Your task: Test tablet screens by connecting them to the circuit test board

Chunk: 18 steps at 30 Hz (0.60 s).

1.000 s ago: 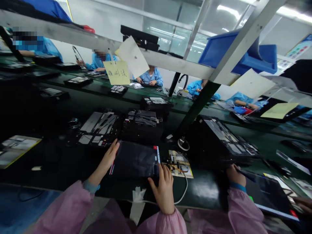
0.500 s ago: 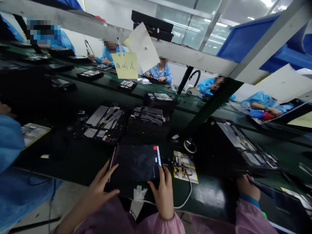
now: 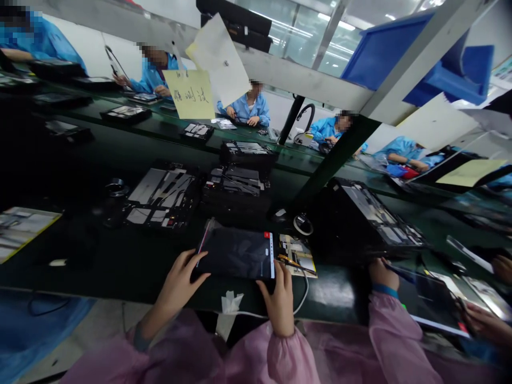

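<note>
A tablet (image 3: 236, 252) with a dark screen lies between my hands near the front of the bench. A white strip of icons with a red square runs along its right edge. My left hand (image 3: 182, 282) grips the left edge, thumb and fingers apart around the near corner. At the opposite end, my right hand (image 3: 279, 298) grips the near right corner. Just right of the tablet lies a battery-like board (image 3: 298, 253) with yellow edging and an orange ribbon cable. A white cable (image 3: 306, 296) curves down from there toward white tape (image 3: 231, 302) at the bench edge.
Stacks of opened device bodies (image 3: 162, 194) (image 3: 236, 181) stand behind the tablet, and a tall black stack (image 3: 360, 218) stands right. A co-worker's hand (image 3: 384, 273) in a pink sleeve is beside another tablet (image 3: 432, 301). A slanted green post (image 3: 336, 160) crosses the bench.
The tablet has shifted right and turned slightly, its right end now closer to the yellow-edged board. Both my hands moved with it. The view has also shifted.
</note>
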### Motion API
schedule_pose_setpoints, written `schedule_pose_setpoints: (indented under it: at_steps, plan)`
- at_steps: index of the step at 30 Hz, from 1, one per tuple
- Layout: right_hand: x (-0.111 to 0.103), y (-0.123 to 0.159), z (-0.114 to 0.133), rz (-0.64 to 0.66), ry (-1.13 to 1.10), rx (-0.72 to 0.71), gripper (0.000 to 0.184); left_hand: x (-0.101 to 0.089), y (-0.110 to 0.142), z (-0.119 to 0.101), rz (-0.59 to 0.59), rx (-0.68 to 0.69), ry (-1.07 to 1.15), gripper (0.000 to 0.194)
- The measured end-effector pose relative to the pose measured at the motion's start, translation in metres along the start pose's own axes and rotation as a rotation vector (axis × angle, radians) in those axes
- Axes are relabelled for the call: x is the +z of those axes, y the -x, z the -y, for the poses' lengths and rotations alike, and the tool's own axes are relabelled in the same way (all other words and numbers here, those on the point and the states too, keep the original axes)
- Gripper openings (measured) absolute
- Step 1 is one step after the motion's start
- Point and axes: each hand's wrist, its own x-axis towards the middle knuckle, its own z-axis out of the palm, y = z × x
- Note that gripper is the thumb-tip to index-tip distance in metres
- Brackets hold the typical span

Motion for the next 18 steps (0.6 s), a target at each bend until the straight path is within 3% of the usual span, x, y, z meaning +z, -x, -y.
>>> schedule_pose_setpoints:
  at_steps: [6, 10, 12, 15, 18]
  plan:
    - [-0.012, 0.003, 0.006, 0.063, 0.046, -0.02, 0.055, -0.006, 0.006, 0.007, -0.007, 0.02, 0.022, 0.048]
    - [-0.054, -0.013, 0.016, 0.221, 0.077, -0.097, 0.052, -0.005, 0.007, 0.003, -0.009, 0.016, 0.015, 0.05]
    - [-0.084, -0.037, 0.024, 0.222, 0.048, -0.143, 0.049, -0.005, 0.007, 0.002, -0.012, 0.005, 0.014, 0.051]
    - [-0.12, -0.095, 0.04, 0.135, 0.014, -0.239, 0.041, -0.005, 0.011, 0.007, 0.0, -0.026, 0.013, 0.056]
    - [-0.126, -0.167, 0.058, 0.069, -0.028, -0.283, 0.033, -0.004, 0.021, 0.023, 0.001, -0.091, 0.029, 0.067]
